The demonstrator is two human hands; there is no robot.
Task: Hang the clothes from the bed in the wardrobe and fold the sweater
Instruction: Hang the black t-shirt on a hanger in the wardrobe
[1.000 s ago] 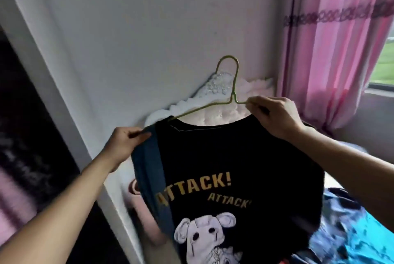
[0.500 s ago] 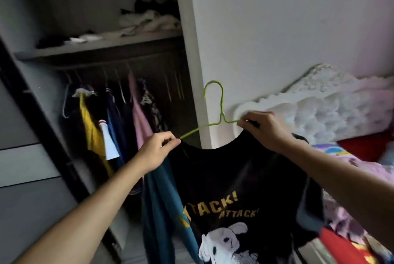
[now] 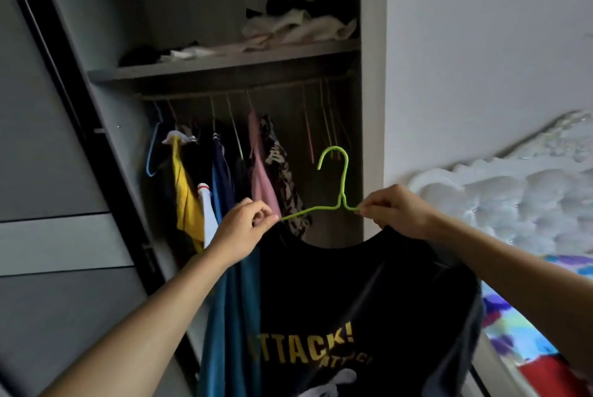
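Right, I have both hands on the hanger (image 3: 342,201): my left hand (image 3: 244,230) pinches the end of its left arm at the shirt's (image 3: 353,300) shoulder, my right hand (image 3: 396,212) pinches the wire just beside the neck, the two well apart. The shirt hangs below, before the open wardrobe (image 3: 372,108). The rail (image 3: 244,93) lies above and beyond the hook. The hanger's long axis runs along it, so I judge a lift and a turn are needed. My right hand is nearer the hook.
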